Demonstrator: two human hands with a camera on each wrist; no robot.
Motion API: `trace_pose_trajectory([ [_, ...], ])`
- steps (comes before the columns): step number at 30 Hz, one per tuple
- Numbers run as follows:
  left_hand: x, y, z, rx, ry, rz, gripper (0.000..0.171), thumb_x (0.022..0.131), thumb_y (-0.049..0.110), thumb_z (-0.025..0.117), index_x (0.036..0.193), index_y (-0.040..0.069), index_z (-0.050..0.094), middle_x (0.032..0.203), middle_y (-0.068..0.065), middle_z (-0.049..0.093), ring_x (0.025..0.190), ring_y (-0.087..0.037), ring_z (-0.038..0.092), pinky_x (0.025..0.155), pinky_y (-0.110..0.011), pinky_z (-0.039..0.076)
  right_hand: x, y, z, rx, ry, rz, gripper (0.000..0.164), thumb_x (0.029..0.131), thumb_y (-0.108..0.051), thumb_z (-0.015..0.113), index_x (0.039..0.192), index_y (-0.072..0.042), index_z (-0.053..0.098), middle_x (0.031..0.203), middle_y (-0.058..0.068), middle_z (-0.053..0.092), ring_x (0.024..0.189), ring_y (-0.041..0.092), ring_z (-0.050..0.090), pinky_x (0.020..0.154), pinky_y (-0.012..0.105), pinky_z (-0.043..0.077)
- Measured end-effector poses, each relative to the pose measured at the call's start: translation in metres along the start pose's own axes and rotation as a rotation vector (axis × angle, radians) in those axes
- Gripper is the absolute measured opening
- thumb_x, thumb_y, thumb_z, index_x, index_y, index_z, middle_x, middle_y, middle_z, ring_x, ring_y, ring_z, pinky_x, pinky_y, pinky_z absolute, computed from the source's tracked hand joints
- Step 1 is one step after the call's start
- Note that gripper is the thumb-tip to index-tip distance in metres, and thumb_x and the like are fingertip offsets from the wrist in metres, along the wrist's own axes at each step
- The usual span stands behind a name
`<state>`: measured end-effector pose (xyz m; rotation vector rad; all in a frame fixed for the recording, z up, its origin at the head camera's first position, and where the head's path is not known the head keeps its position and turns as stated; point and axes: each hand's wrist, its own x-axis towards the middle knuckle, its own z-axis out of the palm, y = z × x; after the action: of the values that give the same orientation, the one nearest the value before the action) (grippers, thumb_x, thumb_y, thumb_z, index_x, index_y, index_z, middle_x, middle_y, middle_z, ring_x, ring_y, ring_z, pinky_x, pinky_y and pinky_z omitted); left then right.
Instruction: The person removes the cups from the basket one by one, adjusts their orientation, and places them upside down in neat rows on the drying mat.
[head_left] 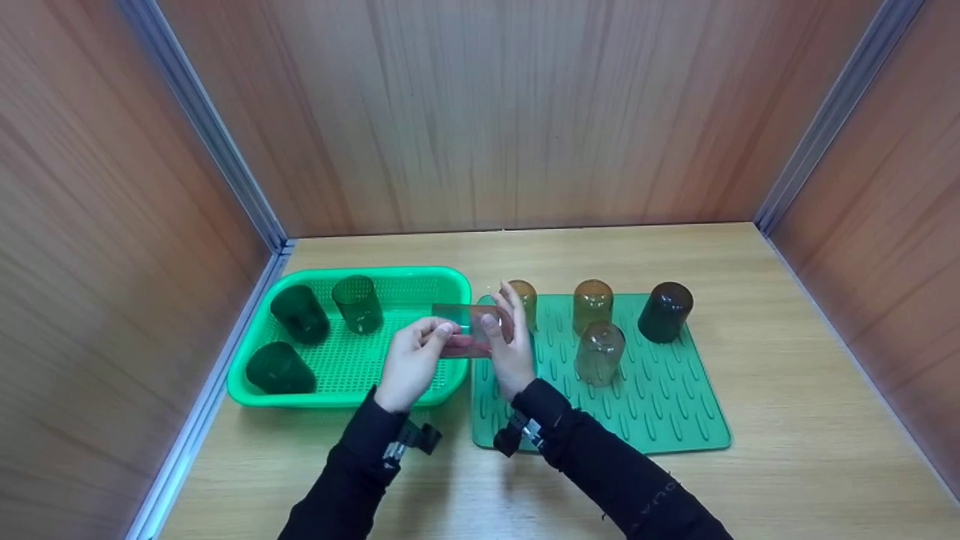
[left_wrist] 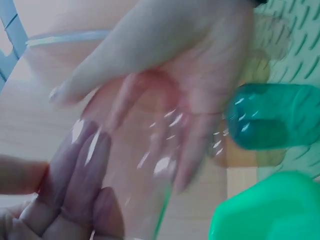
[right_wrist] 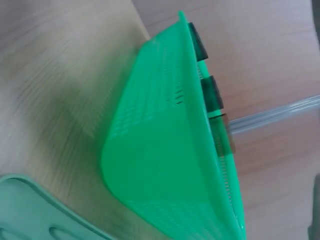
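My left hand point(head_left: 410, 362) pinches a transparent pinkish drinking glass point(head_left: 459, 316) near its rim. Fingers reach inside it, seen through its wall in the left wrist view, with the thumb outside. Lying on its side in the air, the glass has its mouth to the left. My right hand point(head_left: 513, 352) is at the base end, palm facing it, thumb and fingers spread and fairly straight around the glass. Contact there is hard to judge. The right wrist view shows neither hand clearly.
A green basket point(head_left: 300, 400) on the left holds three dark green glasses point(head_left: 358, 304). On the green ribbed mat point(head_left: 652, 427) stand upside-down glasses: amber ones point(head_left: 593, 304), a dark one point(head_left: 665, 311), a pale one point(head_left: 600, 352) and a teal one point(left_wrist: 275, 117). Wooden panels enclose the table.
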<state>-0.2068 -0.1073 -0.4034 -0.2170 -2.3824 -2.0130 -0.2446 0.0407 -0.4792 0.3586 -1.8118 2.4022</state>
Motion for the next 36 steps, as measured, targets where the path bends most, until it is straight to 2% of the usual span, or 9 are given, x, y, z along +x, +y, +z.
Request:
trace_pose_trajectory([
  [3, -0.003, -0.007, 0.009, -0.014, 0.009, -0.001, 0.023, 0.103, 0.009, 0.048, 0.107, -0.007, 0.063, 0.100, -0.021, 0.074, 0.097, -0.029, 0.073, 0.093, -0.043, 0.054, 0.000, -0.001, -0.006, 0.017, -0.009, -0.005, 0.065, 0.098, -0.039, 0.057, 0.149, -0.007, 0.031, 0.142, 0.026, 0.044, 0.125, 0.043, 0.052, 0.095, 0.043, 0.053],
  [7, -0.007, -0.015, 0.019, -0.061, -0.004, -0.010, 0.026, 0.104, 0.011, 0.046, 0.110, -0.009, 0.060, 0.104, -0.023, 0.073, 0.100, -0.030, 0.072, 0.094, -0.042, 0.054, -0.002, 0.000, -0.016, -0.007, 0.000, 0.005, 0.038, 0.100, -0.013, 0.052, 0.135, 0.001, 0.044, 0.125, 0.028, 0.055, 0.105, 0.027, 0.065, 0.081, 0.033, 0.058],
  [10, -0.011, -0.022, 0.027, -0.058, 0.002, -0.003, 0.026, 0.103, 0.011, 0.047, 0.109, -0.010, 0.060, 0.106, -0.023, 0.072, 0.101, -0.029, 0.071, 0.092, -0.039, 0.055, -0.004, 0.000, -0.026, -0.075, 0.011, -0.004, 0.034, 0.098, -0.011, 0.054, 0.129, 0.002, 0.048, 0.119, 0.024, 0.058, 0.101, 0.021, 0.063, 0.081, 0.029, 0.056],
  [18, -0.018, -0.036, 0.046, -0.072, -0.053, 0.017, 0.028, 0.103, 0.016, 0.049, 0.112, -0.008, 0.060, 0.104, -0.022, 0.071, 0.100, -0.027, 0.070, 0.090, -0.034, 0.056, -0.012, -0.012, -0.054, -0.181, -0.020, -0.023, 0.031, 0.095, -0.009, 0.059, 0.123, 0.001, 0.053, 0.112, 0.021, 0.060, 0.098, 0.030, 0.063, 0.081, 0.035, 0.057],
  [20, -0.022, -0.041, 0.050, 0.021, -0.063, 0.033, 0.030, 0.104, 0.024, 0.049, 0.111, -0.002, 0.061, 0.103, -0.016, 0.071, 0.098, -0.024, 0.068, 0.089, -0.035, 0.056, -0.014, -0.017, -0.064, -0.182, -0.043, -0.014, 0.029, 0.095, -0.007, 0.060, 0.122, -0.001, 0.054, 0.110, 0.019, 0.060, 0.096, 0.026, 0.065, 0.079, 0.037, 0.059],
  [24, -0.033, -0.053, 0.059, 0.369, -0.069, 0.120, 0.043, 0.103, 0.044, 0.045, 0.119, 0.008, 0.062, 0.124, -0.012, 0.064, 0.114, -0.025, 0.061, 0.096, -0.043, 0.051, -0.015, -0.029, -0.090, -0.244, -0.069, -0.025, 0.030, 0.094, -0.005, 0.062, 0.123, -0.002, 0.055, 0.111, 0.017, 0.060, 0.095, 0.018, 0.066, 0.076, 0.038, 0.060],
  [28, -0.042, -0.071, 0.066, 0.640, -0.107, 0.191, 0.053, 0.100, 0.049, 0.048, 0.129, 0.005, 0.056, 0.148, -0.020, 0.045, 0.137, -0.038, 0.043, 0.108, -0.054, 0.041, -0.014, -0.041, -0.117, -0.372, -0.026, -0.053, 0.031, 0.092, -0.004, 0.064, 0.123, -0.003, 0.056, 0.113, 0.017, 0.060, 0.095, 0.017, 0.064, 0.074, 0.033, 0.060],
  [33, -0.046, -0.094, 0.070, 0.751, -0.192, 0.160, 0.062, 0.096, 0.047, 0.057, 0.138, 0.002, 0.049, 0.156, -0.025, 0.031, 0.143, -0.050, 0.027, 0.112, -0.060, 0.032, -0.011, -0.055, -0.148, -0.586, 0.055, -0.068, 0.035, 0.090, -0.012, 0.070, 0.123, -0.008, 0.059, 0.118, 0.013, 0.060, 0.097, 0.022, 0.060, 0.073, 0.025, 0.055],
  [36, -0.048, -0.105, 0.072, 0.776, -0.241, 0.130, 0.069, 0.093, 0.045, 0.062, 0.142, 0.000, 0.046, 0.158, -0.027, 0.026, 0.143, -0.054, 0.023, 0.112, -0.062, 0.030, -0.008, -0.061, -0.165, -0.718, 0.090, -0.132, 0.037, 0.087, -0.014, 0.073, 0.122, -0.007, 0.061, 0.118, 0.012, 0.060, 0.101, 0.022, 0.058, 0.075, 0.023, 0.052],
])
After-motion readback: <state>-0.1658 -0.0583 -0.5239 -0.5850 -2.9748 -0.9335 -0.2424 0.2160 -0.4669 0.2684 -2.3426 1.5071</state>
